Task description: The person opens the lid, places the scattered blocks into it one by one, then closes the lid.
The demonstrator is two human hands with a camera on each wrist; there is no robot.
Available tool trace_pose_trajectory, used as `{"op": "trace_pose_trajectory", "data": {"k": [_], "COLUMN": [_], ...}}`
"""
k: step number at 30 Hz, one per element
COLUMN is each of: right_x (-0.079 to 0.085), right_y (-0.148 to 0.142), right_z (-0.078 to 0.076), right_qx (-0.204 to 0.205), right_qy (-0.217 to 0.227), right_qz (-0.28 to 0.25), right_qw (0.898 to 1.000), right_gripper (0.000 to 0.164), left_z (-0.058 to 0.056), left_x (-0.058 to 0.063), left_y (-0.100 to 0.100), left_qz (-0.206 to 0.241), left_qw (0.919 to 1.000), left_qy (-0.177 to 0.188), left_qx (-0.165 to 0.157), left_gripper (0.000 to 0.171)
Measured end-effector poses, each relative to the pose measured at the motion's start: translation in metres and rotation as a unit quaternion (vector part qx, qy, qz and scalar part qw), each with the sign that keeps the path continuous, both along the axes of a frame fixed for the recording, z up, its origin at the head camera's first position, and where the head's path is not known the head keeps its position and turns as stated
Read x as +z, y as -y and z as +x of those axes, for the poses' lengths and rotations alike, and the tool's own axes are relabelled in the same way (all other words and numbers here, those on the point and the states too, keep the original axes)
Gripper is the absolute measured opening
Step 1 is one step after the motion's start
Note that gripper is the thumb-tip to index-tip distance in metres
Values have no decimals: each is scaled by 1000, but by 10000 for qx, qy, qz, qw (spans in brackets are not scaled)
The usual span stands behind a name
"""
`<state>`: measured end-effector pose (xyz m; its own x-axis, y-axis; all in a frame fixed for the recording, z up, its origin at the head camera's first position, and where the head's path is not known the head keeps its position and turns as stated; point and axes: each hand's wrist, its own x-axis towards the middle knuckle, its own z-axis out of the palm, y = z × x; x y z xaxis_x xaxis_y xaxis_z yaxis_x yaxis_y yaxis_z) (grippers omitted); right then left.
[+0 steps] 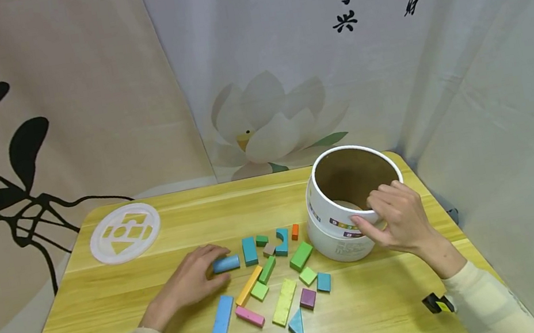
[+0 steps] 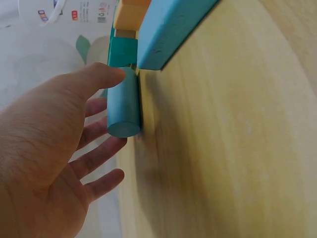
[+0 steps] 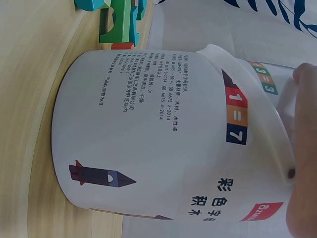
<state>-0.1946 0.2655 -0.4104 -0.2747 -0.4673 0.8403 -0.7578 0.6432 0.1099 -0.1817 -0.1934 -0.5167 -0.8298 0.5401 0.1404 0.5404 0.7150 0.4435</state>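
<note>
My left hand (image 1: pixel 192 277) reaches round a blue cylinder block (image 1: pixel 226 264) lying on its side, thumb on the near side and fingers on the far side. In the left wrist view the thumb overlaps one end of the cylinder (image 2: pixel 123 106), and the fingers are loosely bent behind it. My right hand (image 1: pixel 401 221) grips the rim of a white bucket (image 1: pixel 338 236), fingers over the inside and thumb outside. The bucket stands slightly tilted in the head view; part of its floor shows. The right wrist view shows printed labels on the bucket (image 3: pixel 143 134) and a white handle.
Several coloured wooden blocks lie between the hands, among them a long blue block (image 1: pixel 222 320), a yellow block (image 1: pixel 284 302), a purple block (image 1: pixel 308 298) and a blue triangle (image 1: pixel 297 326). A white lid with shaped holes (image 1: pixel 101 248) lies at the table's back left. Cloth hangs behind.
</note>
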Motion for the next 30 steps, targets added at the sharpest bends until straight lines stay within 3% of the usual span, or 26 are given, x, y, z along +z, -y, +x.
{"op": "trace_pose_trajectory", "data": {"k": [18, 30], "right_x": [2, -4], "right_y": [1, -2], "right_z": [0, -3], "right_qx": [-152, -156], "right_qy": [-19, 31], "right_qz": [92, 51], "right_qw": [9998, 9999], "right_gripper": [49, 49], "left_z": [0, 0], "left_x": [-14, -16], "left_y": [1, 5], "left_qz": [48, 395], "left_qw": [9996, 9982], "left_qy": [-228, -288], "left_qx": [142, 353], "left_gripper": [40, 34]}}
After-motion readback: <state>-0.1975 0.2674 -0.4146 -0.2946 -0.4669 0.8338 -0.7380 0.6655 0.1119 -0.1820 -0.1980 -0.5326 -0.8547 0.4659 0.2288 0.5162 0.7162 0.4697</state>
